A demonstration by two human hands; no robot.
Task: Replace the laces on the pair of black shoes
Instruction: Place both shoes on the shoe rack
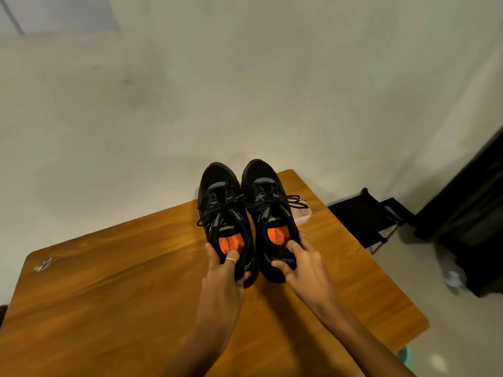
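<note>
Two bare forearms reach forward from the bottom edge over the brown wooden worktop (109, 308), each ending at the heel of a shoe. On the left, the left hand (226, 270) has its grip closed around the heel of the left black lace-up sports shoe (226, 213): the thumb lies on the outer heel wall and a ringed finger hooks over the collar onto the orange insole (231, 244). The right hand (299, 262) grips the right black lace-up sports shoe (269, 208) the same way, thumb pressed under the heel collar, a ringed finger dipping inside onto that shoe's orange insole (275, 234).

Both shoes sit side by side, touching or nearly so, toes pointing away toward the pale wall (245, 77). Whether their soles rest on the worktop or are lifted just above it cannot be told. Black laces (217, 210) are threaded through the eyelets of each shoe, with loose ends splaying outward to both sides.

Just beyond the right shoe, partly hidden by it, a small clear plastic container (303, 216) stands on the worktop. A small white sticker (43, 263) marks the worktop's left corner. Right of the worktop, a black folding stool (367, 213) stands on the grey floor (435, 308).
</note>
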